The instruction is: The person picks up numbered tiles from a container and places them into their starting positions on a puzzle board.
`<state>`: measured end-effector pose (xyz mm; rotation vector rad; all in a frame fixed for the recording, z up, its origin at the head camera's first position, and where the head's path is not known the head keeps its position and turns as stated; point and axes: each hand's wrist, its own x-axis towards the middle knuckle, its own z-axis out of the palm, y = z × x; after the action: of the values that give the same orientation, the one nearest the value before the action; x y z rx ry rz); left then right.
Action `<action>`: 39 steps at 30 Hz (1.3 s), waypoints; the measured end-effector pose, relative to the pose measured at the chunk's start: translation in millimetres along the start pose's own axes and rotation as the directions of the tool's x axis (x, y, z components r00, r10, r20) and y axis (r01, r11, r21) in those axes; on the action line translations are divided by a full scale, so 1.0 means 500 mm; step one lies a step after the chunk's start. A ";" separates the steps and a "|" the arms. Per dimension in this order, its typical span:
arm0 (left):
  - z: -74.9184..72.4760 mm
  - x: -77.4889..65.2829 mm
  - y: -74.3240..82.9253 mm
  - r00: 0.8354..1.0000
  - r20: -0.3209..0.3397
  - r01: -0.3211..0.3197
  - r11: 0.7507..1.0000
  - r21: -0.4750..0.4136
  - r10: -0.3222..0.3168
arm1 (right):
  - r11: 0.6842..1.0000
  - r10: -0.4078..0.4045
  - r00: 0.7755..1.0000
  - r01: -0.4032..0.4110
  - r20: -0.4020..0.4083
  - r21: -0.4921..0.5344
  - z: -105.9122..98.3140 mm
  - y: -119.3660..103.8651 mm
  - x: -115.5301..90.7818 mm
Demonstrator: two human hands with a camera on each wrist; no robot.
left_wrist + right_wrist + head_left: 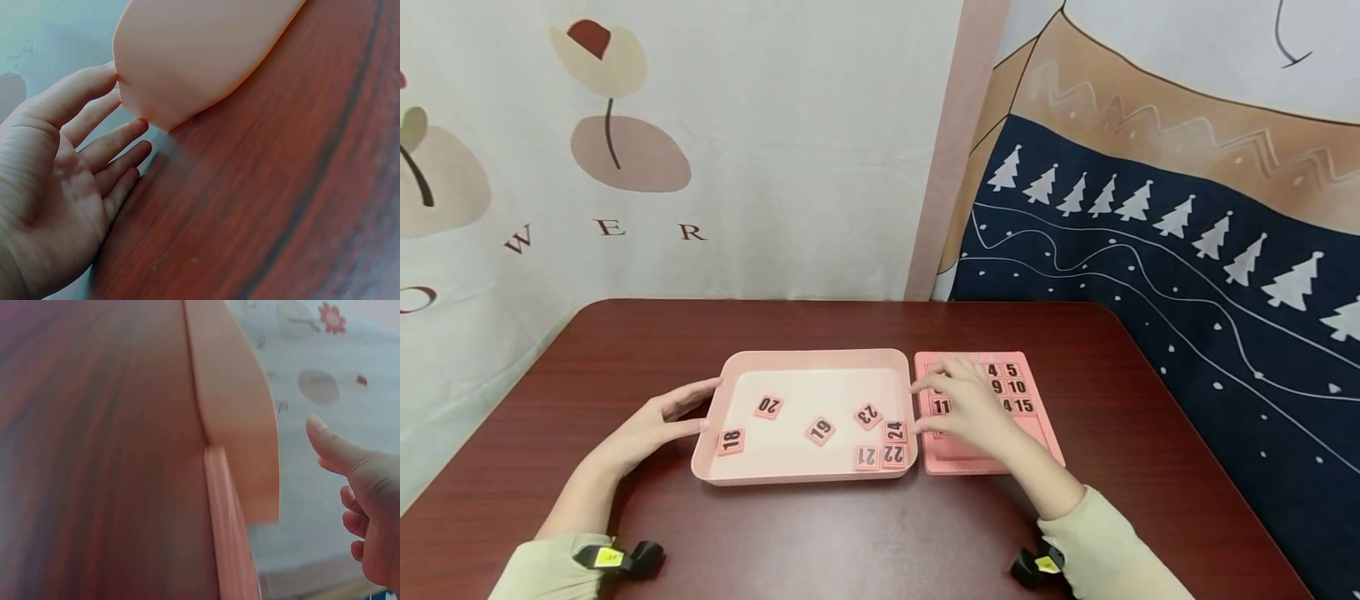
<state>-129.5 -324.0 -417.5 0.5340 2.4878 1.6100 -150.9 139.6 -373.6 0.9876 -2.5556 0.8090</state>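
A pink tray (820,360) with a pale floor holds several loose number tiles, among them 18 (731,442), 20 (768,406), 19 (820,431) and 23 (868,415). Tiles 24 (894,431), 21 (867,457) and 22 (893,456) cluster at its front right corner. My left hand (655,429) touches the tray's left end with fingers extended, thumb at the rim in the left wrist view. My right hand (966,404) hovers above the pink number board (1033,437), covering part of its rows, fingertips close to the tray's right wall. Nothing shows between its fingers.
Both tray and board rest on a dark red wooden table (820,533), side by side. Behind it hang a pale flower-print cloth (805,167) and a navy tree-print cloth (1075,242). Each sleeve carries a black wrist device, such as the left one (617,558).
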 end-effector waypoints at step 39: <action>-0.001 0.002 -0.006 1.000 0.001 -0.029 0.999 0.026 0.029 | 0.954 -0.263 0.768 0.298 0.584 0.038 0.284 -0.203 0.258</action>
<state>-131.2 -325.4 -419.8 0.5763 2.5153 1.5900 -183.4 -74.3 -389.8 1.7813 -2.7702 0.3730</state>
